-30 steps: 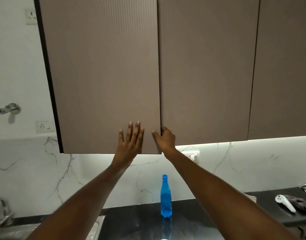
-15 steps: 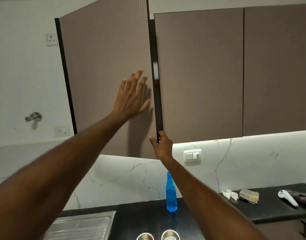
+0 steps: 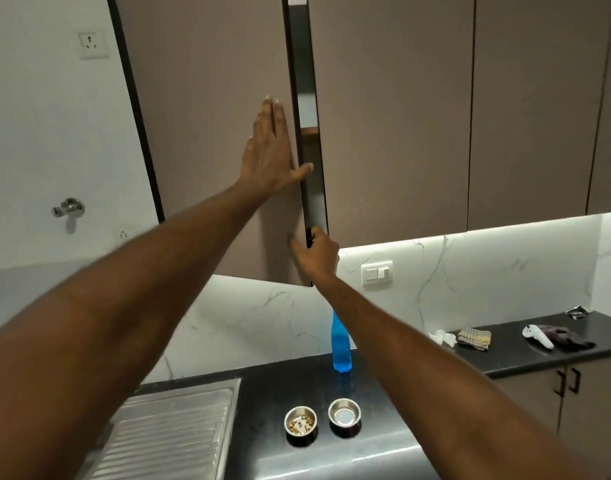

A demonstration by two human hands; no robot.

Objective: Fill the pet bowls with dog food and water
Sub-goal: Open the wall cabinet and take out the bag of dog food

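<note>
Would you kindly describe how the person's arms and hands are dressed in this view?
Both forearms are bare for all their visible length, with no sleeves showing. The left hand and right hand wear no gloves, and no watch, bracelet or ring can be seen.

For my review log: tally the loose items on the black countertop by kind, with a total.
Steel pet bowls: 2, one with kibble, one beside it
Blue bottle: 1
Checked cloth: 1
White crumpled wad: 1
White handheld controller: 1
Dark cloth: 1
Crumpled foil-like scrap: 1
Total: 8
</note>
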